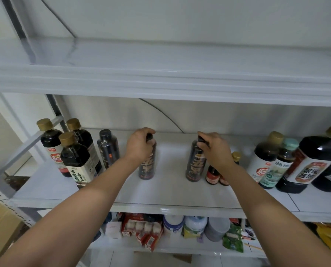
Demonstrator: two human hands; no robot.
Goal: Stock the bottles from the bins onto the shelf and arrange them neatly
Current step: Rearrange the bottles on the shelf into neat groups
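Head view: both arms reach forward to the middle white shelf (170, 191). The left hand (139, 144) is clenched over the cap and neck of a slim dark bottle (147, 167), which stands upright on the shelf near its centre. The right hand (213, 146) grasps the top of a second slim dark bottle (195, 166), also upright, standing well apart to the right of the first. A third bottle of the same kind (108, 148) stands untouched just left of the left hand.

Further left, three gold-capped soy sauce bottles (72, 151) are grouped close together at the shelf's end. Just beside the right-hand bottle stand two small red-labelled bottles (213, 175), partly hidden by the right forearm. At the far right is a cluster of larger bottles (288, 162), one with a teal cap, packed closely.

The upper shelf (160, 74) shows nothing on it. The lower shelf (180, 249) carries mixed packets and tubs.
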